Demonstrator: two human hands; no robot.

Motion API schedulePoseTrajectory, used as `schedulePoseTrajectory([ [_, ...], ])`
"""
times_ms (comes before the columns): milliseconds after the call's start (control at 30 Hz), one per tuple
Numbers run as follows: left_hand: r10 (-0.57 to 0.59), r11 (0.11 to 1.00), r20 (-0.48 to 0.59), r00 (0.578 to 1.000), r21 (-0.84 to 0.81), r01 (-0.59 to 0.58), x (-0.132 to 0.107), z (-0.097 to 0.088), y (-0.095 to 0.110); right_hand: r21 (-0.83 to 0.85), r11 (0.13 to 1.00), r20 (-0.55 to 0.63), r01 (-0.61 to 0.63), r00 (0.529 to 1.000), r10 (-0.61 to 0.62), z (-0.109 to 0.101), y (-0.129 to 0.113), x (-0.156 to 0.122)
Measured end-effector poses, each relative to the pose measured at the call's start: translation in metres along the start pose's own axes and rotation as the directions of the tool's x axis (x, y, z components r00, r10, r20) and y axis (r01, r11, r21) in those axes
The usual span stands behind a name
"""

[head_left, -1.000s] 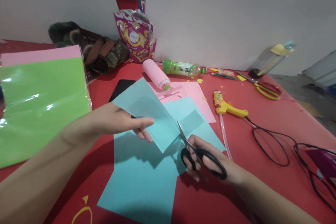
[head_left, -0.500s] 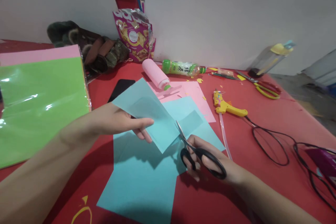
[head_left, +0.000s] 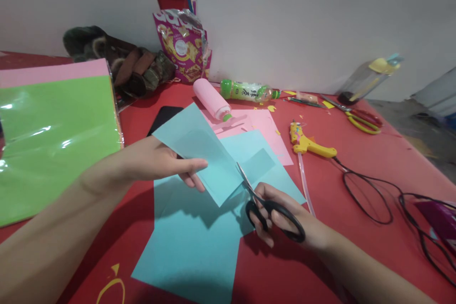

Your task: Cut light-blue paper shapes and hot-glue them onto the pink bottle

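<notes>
Above turquoise sheets (head_left: 192, 256), a hand-held turquoise piece (head_left: 199, 145) was pinched by the half-curled left hand (head_left: 166, 161). At its right corner, black-handled scissors (head_left: 271, 205) were gripped by the curled right hand (head_left: 285, 198); tautness seemed needed for cutting.

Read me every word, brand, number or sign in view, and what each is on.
Snack bag: large white letters, distorted by the crumpled top, not safely legible; smaller print too blurred.
Green-capped bottle: dark characters on the label, too blurred to quote.
Black-handled scissors, held blue paper: no text visible.
Nothing can be quoted with certainty.
</notes>
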State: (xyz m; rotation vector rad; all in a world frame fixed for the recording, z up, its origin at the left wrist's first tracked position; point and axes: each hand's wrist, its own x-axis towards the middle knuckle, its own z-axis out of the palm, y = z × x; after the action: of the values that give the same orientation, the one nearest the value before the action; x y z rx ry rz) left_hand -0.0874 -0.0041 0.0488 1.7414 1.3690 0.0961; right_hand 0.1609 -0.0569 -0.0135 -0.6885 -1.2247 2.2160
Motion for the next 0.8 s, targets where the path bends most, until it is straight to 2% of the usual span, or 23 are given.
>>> schedulePoseTrajectory([
  [200, -0.004, 1.0, 0.001, 1.0, 0.007, 0.004, 0.0, -0.001, -0.003, -0.008, 1.0, 0.003, -0.003, 1.0, 0.003, 0.0, 0.0, -0.001],
  [367, 0.008, 1.0, 0.012, 1.0, -0.021, -0.008, -0.002, -0.001, 0.005, -0.029, 1.0, -0.017, -0.011, 1.0, 0.011, 0.0, 0.001, -0.001],
  [500, 0.011, 1.0, -0.028, 1.0, -0.021, -0.011, -0.005, 0.0, 0.011, -0.038, 0.999, -0.012, -0.004, 1.0, 0.003, -0.001, 0.002, -0.001],
  [800, 0.032, 0.999, -0.031, 0.999, -0.037, -0.033, -0.003, 0.001, 0.01, -0.042, 0.999, -0.021, 0.007, 1.0, -0.007, 0.0, 0.002, -0.001],
])
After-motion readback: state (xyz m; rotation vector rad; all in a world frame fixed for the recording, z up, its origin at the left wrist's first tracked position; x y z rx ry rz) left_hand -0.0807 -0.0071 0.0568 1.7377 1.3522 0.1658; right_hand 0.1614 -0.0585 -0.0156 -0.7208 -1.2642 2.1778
